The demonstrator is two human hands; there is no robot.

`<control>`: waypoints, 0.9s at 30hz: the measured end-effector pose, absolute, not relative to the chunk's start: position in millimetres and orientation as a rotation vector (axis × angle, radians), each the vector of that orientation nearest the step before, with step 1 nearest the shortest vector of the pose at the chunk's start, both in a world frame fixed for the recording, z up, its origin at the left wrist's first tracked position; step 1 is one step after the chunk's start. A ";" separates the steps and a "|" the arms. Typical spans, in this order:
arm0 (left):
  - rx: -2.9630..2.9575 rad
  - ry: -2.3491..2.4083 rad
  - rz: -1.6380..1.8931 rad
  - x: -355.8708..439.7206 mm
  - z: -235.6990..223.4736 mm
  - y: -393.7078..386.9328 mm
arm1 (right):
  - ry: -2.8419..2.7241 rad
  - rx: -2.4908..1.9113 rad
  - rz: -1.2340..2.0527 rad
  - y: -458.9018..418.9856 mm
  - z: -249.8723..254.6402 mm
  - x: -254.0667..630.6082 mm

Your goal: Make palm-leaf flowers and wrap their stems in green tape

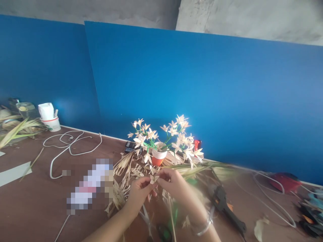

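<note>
Pale cream, star-shaped papery flower [153, 179] was held over the reddish-brown tabletop [32, 208], in front of a small white-and-orange-red round pot [158, 158]. I pinched one side of it between the thumb and fingers of my left hand [138, 193], while the thumb and forefinger of my right hand [171, 180] closed on the other. A shiny, silvery bracelet [205, 226] circled my right wrist. From the pot, cream blossoms on green stems [176, 131] spread to both sides against a smooth blue panel [202, 77]. Dry, straw-coloured leaf strips [123, 164] lay scattered around the pot and beside my left hand. Right of my right forearm lay a black glue gun [224, 205], slightly blurred, with a curved, off-white scrap [259, 230] near its handle. Across the tabletop to my left, a loosely looped white cable [72, 151] lay in front of a white cup with a red rim [53, 124].
</note>
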State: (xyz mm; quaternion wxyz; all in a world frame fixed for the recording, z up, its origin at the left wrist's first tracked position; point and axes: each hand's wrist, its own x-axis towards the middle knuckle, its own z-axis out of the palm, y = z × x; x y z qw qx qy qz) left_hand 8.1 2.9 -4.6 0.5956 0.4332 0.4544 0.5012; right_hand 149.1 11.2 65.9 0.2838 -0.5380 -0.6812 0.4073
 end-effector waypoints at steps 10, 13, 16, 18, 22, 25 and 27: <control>1.006 1.066 1.158 8.2 -0.7 2.1 | -1.804 -1.447 1.115 15.5 58.0 150.9; 1.008 1.067 1.157 8.2 -2.2 1.8 | -1.807 -1.428 1.110 15.2 58.7 151.1; 1.011 1.078 1.148 8.3 -3.8 2.1 | -1.815 -1.434 1.101 14.8 59.5 150.5; 1.014 1.085 1.140 8.5 -5.0 2.6 | -1.811 -1.432 1.107 15.0 59.3 149.9; 1.004 1.096 1.144 8.6 -7.6 3.3 | -1.811 -1.469 1.097 15.7 58.5 149.3; 0.999 1.090 1.156 8.3 -8.6 2.9 | -1.835 -1.563 1.032 15.6 58.6 149.3; 0.997 1.098 1.150 8.0 -8.5 2.6 | -1.846 -1.606 1.009 15.3 59.1 149.7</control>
